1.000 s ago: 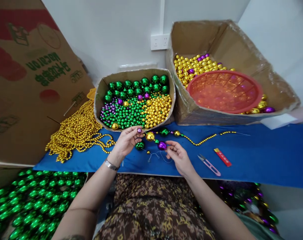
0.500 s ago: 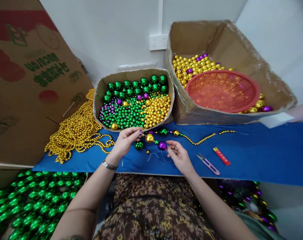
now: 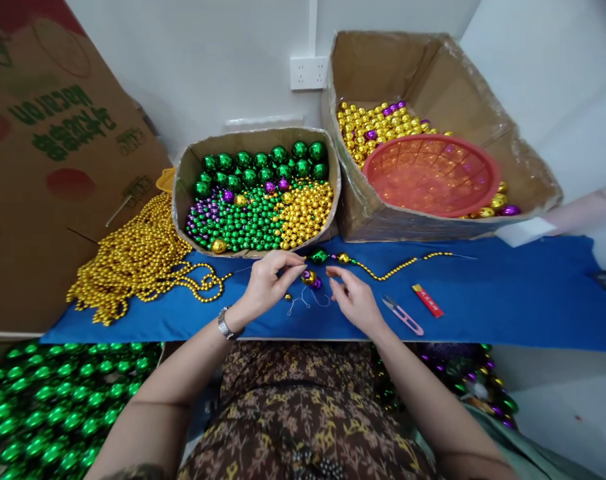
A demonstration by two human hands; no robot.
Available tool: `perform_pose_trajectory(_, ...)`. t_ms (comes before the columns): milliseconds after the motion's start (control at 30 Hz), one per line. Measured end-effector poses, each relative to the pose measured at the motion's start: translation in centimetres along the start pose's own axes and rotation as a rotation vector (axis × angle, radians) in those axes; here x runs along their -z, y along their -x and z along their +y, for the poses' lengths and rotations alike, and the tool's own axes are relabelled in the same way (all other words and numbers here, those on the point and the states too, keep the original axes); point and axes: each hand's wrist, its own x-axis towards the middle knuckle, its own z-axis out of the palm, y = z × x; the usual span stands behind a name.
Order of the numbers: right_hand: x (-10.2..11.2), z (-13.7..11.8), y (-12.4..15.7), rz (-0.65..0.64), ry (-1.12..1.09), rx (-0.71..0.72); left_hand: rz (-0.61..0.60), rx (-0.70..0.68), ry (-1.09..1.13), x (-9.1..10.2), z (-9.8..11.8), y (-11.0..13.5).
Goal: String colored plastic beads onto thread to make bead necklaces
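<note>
My left hand [image 3: 270,283] is pinched over the blue table [image 3: 507,293], its fingertips closed on the end of a bead strand [image 3: 327,259]. The strand carries a gold ball and a purple ball [image 3: 310,277], then a green ball, and trails right as small gold beads [image 3: 397,267]. My right hand [image 3: 350,297] hovers just right of the balls with fingers loosely curled; it seems to pinch thin white thread [image 3: 303,303] lying on the cloth, though I cannot be sure. A cardboard box of green, purple and gold beads [image 3: 257,200] stands directly behind both hands.
A heap of gold bead strands [image 3: 137,260] lies at the left. A larger box [image 3: 433,133] with gold balls and a red basket [image 3: 430,177] stands at back right. Thread snips [image 3: 403,315] and a red lighter [image 3: 427,300] lie right of my hands. Green beads [image 3: 57,400] fill the lower left.
The balls have slid together under my left fingertips, and the green ball near my left hand is now covered. My view has tipped and shifted slightly.
</note>
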Motion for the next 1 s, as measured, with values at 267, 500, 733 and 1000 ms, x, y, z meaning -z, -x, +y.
perform_pose_trajectory(267, 0.4, -3.4, -2.7, -0.051, -0.02, 0.231, 0.072, -0.097, 0.015, 1.7, 3.7, -4.6)
perform_pose_trajectory(500, 1.4, -3.5, -2.7, -0.012, -0.14, 0.101, 0.092, 0.13, 0.363, 0.0, 1.7, -2.3)
perform_pose_trajectory(733, 2.7, -5.8, -2.1, 0.016, -0.418, 0.016, -0.49, 0.054, 0.226, -5.2, -1.7, 2.1)
perform_pose_trajectory(1000, 7.7, -6.9, -1.7, 0.377, -0.735, -0.039, -0.642, -0.035, -0.334, -6.7, -3.7, 4.2)
